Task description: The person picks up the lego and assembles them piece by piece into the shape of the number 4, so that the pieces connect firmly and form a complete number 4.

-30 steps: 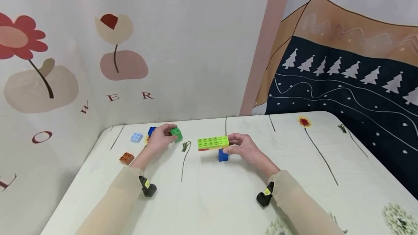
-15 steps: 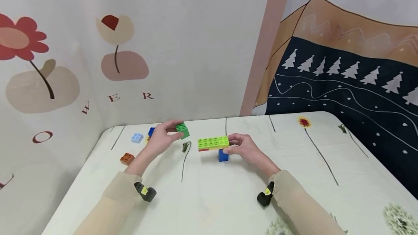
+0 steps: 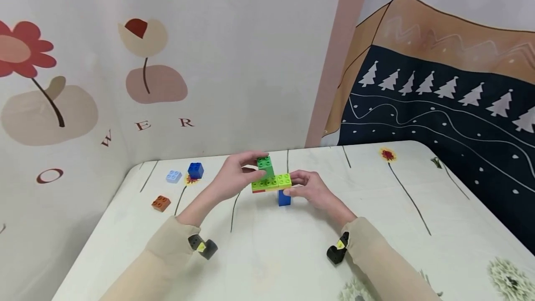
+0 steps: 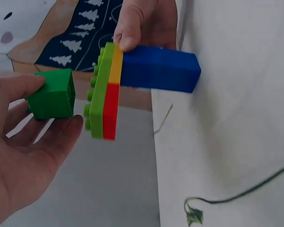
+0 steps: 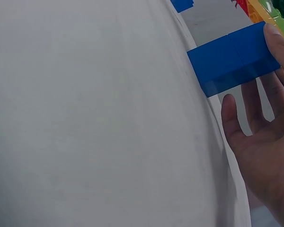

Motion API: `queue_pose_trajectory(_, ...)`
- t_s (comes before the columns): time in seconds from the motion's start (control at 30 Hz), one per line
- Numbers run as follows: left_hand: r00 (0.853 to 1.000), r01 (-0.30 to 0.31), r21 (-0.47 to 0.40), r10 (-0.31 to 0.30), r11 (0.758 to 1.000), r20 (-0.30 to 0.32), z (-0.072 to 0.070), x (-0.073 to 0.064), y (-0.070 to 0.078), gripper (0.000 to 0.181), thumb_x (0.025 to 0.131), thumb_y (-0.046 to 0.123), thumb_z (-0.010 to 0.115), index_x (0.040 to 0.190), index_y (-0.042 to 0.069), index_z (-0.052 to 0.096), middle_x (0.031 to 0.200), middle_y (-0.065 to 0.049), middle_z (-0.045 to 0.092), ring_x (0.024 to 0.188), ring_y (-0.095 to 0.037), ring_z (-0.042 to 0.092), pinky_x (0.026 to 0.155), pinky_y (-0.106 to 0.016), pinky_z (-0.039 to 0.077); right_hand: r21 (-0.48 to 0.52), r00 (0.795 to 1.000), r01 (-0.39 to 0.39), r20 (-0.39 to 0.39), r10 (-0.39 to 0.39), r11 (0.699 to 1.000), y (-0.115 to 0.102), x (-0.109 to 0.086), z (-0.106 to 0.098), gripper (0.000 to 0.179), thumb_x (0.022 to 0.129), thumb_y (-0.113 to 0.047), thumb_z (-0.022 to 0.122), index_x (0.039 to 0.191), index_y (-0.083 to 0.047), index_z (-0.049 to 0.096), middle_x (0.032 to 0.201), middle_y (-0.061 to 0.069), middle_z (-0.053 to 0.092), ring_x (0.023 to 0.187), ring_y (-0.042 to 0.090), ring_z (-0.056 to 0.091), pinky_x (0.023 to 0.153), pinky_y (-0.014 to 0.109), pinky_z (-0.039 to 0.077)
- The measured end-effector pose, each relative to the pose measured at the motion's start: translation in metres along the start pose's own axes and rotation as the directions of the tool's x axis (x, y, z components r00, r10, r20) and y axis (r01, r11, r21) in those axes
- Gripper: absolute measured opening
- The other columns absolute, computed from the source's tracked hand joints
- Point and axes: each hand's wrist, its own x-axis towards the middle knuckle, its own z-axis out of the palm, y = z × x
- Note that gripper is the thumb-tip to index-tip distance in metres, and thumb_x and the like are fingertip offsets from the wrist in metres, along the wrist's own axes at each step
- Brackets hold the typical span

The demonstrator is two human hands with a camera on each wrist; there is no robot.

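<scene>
My left hand (image 3: 236,176) pinches a dark green toy brick (image 3: 265,164) between thumb and fingers. In the left wrist view the green brick (image 4: 52,97) hangs a small gap away from the studs of the lime green bricks (image 4: 101,99). Those top a T-like build, with a red brick (image 4: 110,113) and a yellow brick (image 4: 116,66) beneath. A blue column (image 3: 284,198) of two stacked bricks carries it on the table. At the build's right end, my right hand (image 3: 311,191) grips it, with the thumb near the column's top (image 5: 260,38).
On the table's left lie a light blue brick (image 3: 173,176), a dark blue brick (image 3: 195,170) and an orange-brown brick (image 3: 160,203). A printed white cloth (image 3: 267,254) covers the table. Behind it hangs a patterned curtain (image 3: 251,82).
The left hand has carried the green brick rightward from the left side to just above the lime green bricks. The dark blue brick is now uncovered. My right hand stays on the build.
</scene>
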Motion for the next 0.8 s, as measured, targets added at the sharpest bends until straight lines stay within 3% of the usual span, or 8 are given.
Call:
queue_pose_trajectory(0.27,0.999,-0.018,-0.002,0.018,1.0,0.037,0.018,0.011,0.008,0.045,0.094,0.001,0.072,0.138,0.002,0.063,0.126,-0.012,0.066,0.11,-0.028,0.066,0.091,-0.033,0.058,0.005,1.0,-0.006,-0.01,0.006,1.0,-0.001,-0.001,0.001,0.038,0.089,-0.007,0.08,0.123,0.002,0.067,0.113,0.012,0.074,0.106,0.025,0.07,0.086,0.032,0.059)
queue_pose_trajectory(0.57,0.996,-0.006,-0.013,0.007,1.0,0.083,0.03,0.016,0.002,0.041,0.093,0.001,0.072,0.134,0.003,0.066,0.123,-0.01,0.068,0.107,-0.025,0.068,0.091,-0.031,0.057,-0.022,0.999,-0.023,-0.035,0.023,0.999,0.0,-0.003,0.001,0.039,0.089,-0.012,0.081,0.124,-0.002,0.068,0.116,0.01,0.073,0.112,0.026,0.067,0.089,0.034,0.058)
queue_pose_trajectory(0.8,0.997,0.019,-0.003,-0.018,1.0,0.079,0.033,0.02,-0.001,0.041,0.092,0.003,0.075,0.132,0.003,0.068,0.121,-0.01,0.07,0.103,-0.023,0.069,0.09,-0.032,0.058,-0.001,0.999,-0.025,-0.033,0.025,1.0,0.0,-0.001,0.002,0.038,0.089,-0.01,0.082,0.123,0.0,0.068,0.117,0.011,0.073,0.114,0.028,0.066,0.091,0.035,0.058)
